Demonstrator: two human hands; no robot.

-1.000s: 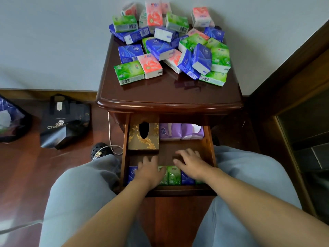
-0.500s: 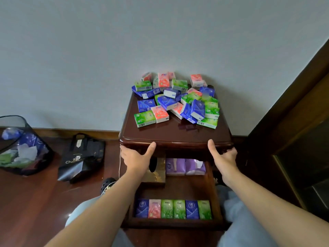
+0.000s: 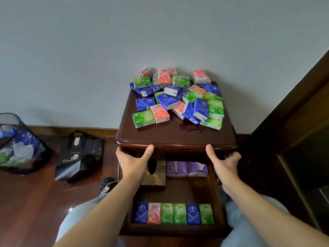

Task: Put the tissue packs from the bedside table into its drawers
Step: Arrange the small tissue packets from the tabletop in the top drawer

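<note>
Head view, looking down: left hand (image 3: 132,160) and right hand (image 3: 223,162) both gripping the front edge of the bedside table (image 3: 176,138) — thumbs lying up against the rim, fingers curling out of sight underneath, each grip clenching on wood, no pack in either. Tissue packs (image 3: 178,98) piling loosely toward the back of the worktop, tilting every way, long axes mixed. Six more standing in a neat row (image 3: 173,213) at the front of the open drawer (image 3: 178,229), long axes running front to back. Likely risk: jolting or tipping the table — sending the leaning packs sliding off.
</note>
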